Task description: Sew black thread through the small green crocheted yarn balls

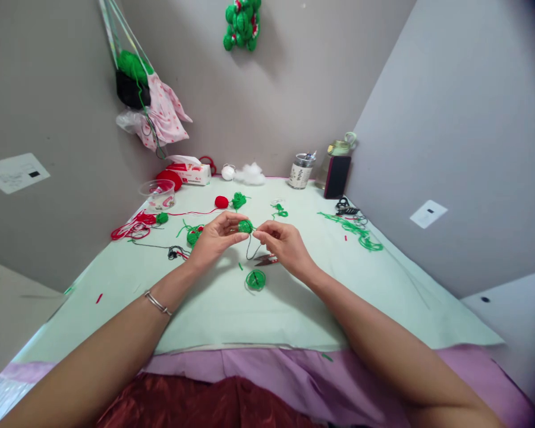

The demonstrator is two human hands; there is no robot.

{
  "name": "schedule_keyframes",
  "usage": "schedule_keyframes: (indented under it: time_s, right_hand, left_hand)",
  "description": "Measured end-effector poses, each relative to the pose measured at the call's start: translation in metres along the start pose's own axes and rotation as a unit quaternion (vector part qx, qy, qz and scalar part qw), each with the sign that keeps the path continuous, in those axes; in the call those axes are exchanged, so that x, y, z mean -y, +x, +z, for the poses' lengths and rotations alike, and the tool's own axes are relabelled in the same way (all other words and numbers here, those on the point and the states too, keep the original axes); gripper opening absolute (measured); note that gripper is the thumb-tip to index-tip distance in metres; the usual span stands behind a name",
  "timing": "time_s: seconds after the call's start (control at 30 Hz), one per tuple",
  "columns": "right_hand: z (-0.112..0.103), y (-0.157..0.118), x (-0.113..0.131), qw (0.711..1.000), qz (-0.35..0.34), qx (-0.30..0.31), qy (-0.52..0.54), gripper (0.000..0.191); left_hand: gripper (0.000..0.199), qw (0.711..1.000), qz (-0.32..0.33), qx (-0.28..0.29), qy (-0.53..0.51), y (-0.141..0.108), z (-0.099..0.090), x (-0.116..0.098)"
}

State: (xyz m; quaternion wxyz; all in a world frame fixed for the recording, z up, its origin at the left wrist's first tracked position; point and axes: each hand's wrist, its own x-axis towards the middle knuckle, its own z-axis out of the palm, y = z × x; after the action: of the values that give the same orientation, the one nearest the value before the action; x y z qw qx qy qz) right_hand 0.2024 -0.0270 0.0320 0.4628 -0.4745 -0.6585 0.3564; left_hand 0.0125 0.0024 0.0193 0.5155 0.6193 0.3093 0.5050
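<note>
A small green crocheted ball (245, 226) with a dark line across it is gripped by the fingertips and thumb of my left hand (216, 236). Close to its right side, my right hand (282, 241) pinches a thin strand of yarn (254, 229); whether a needle is also in that pinch is too small to tell. A dark strand (248, 248) hangs in a loop below the ball, between both hands. Thread snips (266, 260) with red on the handle lie under my right hand, partly covered by it. Nearer to me rests a coil of green yarn (255, 280).
Behind my left hand lies a green and red crocheted piece (193, 236). Red yarn (136, 226), a plastic tub (161, 199) and a tissue box (196, 174) are at left. Green strands (356, 229), black scissors (344, 206), a phone (337, 177) and a pen tin (301, 172) stand or lie right.
</note>
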Motion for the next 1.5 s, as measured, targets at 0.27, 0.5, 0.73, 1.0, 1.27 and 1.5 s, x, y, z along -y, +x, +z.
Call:
schedule_keyframes:
  time_s: [0.27,0.5,0.73,1.0,1.27,1.5]
  right_hand:
    - [0.003,-0.004,0.003,0.999,-0.019,0.024,0.01,0.014]
    - [0.0,-0.006,0.004,0.976,-0.116,-0.035,-0.182,0.011]
    - [-0.039,0.006,0.029,0.98,0.01,0.024,0.197,0.03]
    - [-0.099,0.02,0.037,0.914,-0.125,-0.228,0.311,0.026]
    - [-0.091,0.015,0.038,0.93,-0.102,-0.176,0.305,0.018]
    - [-0.068,0.01,0.036,0.957,-0.085,-0.106,0.255,0.027]
  left_hand:
    - [0.031,0.998,0.032,0.003,0.053,-0.002,0.006,0.011]
    - [0.03,0.986,0.077,0.041,0.139,-0.006,0.006,0.013]
    - [0.03,0.98,0.067,0.074,0.173,-0.006,0.004,0.01]
    - [0.029,0.973,0.008,0.094,0.211,-0.001,-0.004,0.008]
    - [0.04,0.985,-0.115,0.109,-0.069,0.004,-0.011,0.002]
    - [0.027,0.964,-0.138,0.116,-0.195,0.004,-0.014,-0.008]
